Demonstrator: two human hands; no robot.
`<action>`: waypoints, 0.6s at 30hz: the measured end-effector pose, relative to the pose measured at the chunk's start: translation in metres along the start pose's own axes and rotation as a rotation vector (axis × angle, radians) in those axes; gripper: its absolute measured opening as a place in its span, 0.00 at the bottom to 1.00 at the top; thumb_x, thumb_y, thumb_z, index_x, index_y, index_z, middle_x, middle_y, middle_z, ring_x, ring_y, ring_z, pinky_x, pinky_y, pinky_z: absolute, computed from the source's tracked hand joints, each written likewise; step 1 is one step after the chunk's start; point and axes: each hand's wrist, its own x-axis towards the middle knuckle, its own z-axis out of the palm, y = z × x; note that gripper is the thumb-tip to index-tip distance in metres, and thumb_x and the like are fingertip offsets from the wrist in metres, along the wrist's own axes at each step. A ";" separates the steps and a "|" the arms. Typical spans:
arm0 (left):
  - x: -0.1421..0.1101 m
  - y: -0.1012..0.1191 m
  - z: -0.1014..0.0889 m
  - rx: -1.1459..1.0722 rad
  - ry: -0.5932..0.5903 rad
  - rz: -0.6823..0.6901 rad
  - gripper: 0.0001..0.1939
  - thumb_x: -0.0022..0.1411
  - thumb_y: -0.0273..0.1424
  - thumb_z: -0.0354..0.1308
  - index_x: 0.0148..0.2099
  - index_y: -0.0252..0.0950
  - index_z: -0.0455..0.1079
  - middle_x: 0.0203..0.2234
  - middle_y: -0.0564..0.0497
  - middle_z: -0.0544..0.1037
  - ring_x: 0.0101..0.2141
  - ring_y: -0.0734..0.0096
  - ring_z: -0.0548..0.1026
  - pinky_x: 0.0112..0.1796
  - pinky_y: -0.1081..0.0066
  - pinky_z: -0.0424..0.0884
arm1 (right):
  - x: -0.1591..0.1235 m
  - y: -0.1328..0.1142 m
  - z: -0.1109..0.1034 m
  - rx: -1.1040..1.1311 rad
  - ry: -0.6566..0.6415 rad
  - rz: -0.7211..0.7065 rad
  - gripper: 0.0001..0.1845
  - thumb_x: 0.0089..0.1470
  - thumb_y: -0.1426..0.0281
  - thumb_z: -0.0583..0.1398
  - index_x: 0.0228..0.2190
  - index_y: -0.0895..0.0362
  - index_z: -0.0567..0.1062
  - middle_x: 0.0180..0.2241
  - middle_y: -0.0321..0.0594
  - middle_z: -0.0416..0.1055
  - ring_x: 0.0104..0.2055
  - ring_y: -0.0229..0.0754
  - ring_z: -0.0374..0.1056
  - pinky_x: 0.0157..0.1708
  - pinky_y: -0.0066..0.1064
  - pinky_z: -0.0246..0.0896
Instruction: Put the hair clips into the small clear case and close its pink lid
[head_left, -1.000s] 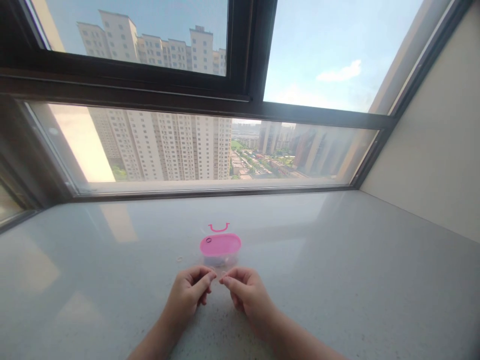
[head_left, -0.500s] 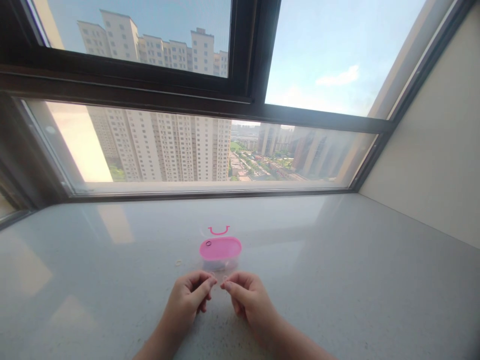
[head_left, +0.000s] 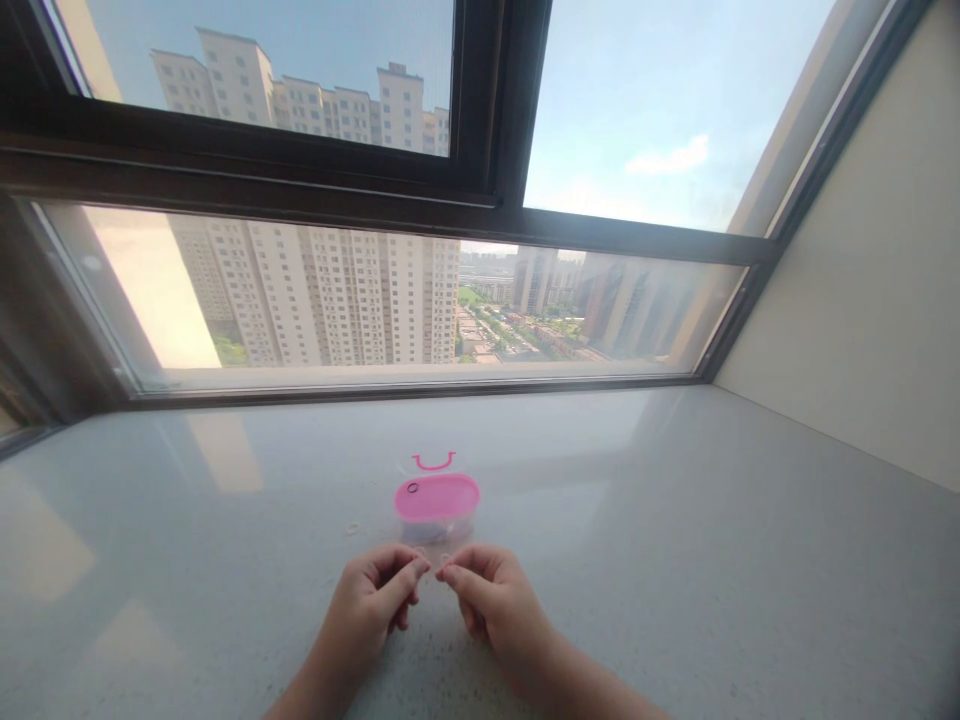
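My left hand [head_left: 379,592] is closed in a pinch, thumb against forefinger, with a small pale ring [head_left: 421,551] showing at its fingertips. Facing it across a narrow gap, my right hand [head_left: 491,592] pinches another small pale ring [head_left: 445,558]. Whether the two rings are linked is too small to make out. Just beyond the fingertips stands an oval clear plastic box with a pink lid [head_left: 446,497]; its contents are blurred. A dark ring [head_left: 412,488] lies on the lid. Behind the box is a pink curved handle [head_left: 434,465], apart from it.
Left of the box, one loose pale ring [head_left: 352,528] lies on the glossy pale windowsill [head_left: 675,560]. A dark window frame [head_left: 420,395] borders the far edge, with tall buildings outside. On the right rises a plain wall [head_left: 862,300].
Both hands keep their pinch and hardly move. The whole view has shifted slightly, so the box, handle and hands appear a little further left.
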 end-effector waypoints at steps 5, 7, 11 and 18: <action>0.000 0.003 0.001 0.010 0.007 -0.009 0.14 0.52 0.40 0.60 0.26 0.32 0.73 0.14 0.57 0.67 0.14 0.77 0.62 0.17 0.76 0.56 | 0.000 -0.002 0.001 -0.019 0.003 0.012 0.15 0.42 0.60 0.64 0.22 0.60 0.72 0.08 0.26 0.56 0.11 0.29 0.46 0.12 0.24 0.34; 0.000 0.004 0.001 0.020 0.011 -0.007 0.14 0.52 0.40 0.60 0.26 0.32 0.73 0.14 0.57 0.67 0.14 0.77 0.62 0.17 0.76 0.56 | 0.000 -0.002 0.001 -0.017 0.001 0.007 0.15 0.42 0.60 0.64 0.22 0.60 0.73 0.08 0.26 0.56 0.11 0.29 0.46 0.12 0.24 0.34; 0.000 0.005 0.001 0.020 0.010 -0.003 0.14 0.52 0.40 0.60 0.27 0.32 0.73 0.14 0.57 0.67 0.14 0.77 0.62 0.17 0.76 0.56 | 0.001 0.001 0.000 -0.011 -0.015 -0.006 0.15 0.43 0.60 0.64 0.23 0.60 0.72 0.07 0.25 0.56 0.10 0.29 0.46 0.11 0.23 0.34; -0.001 0.007 0.002 0.015 0.020 -0.009 0.14 0.51 0.39 0.60 0.26 0.32 0.73 0.14 0.57 0.67 0.14 0.77 0.62 0.17 0.76 0.56 | 0.003 0.004 -0.001 -0.015 -0.013 -0.003 0.14 0.43 0.61 0.64 0.22 0.60 0.72 0.07 0.26 0.57 0.10 0.29 0.47 0.11 0.24 0.34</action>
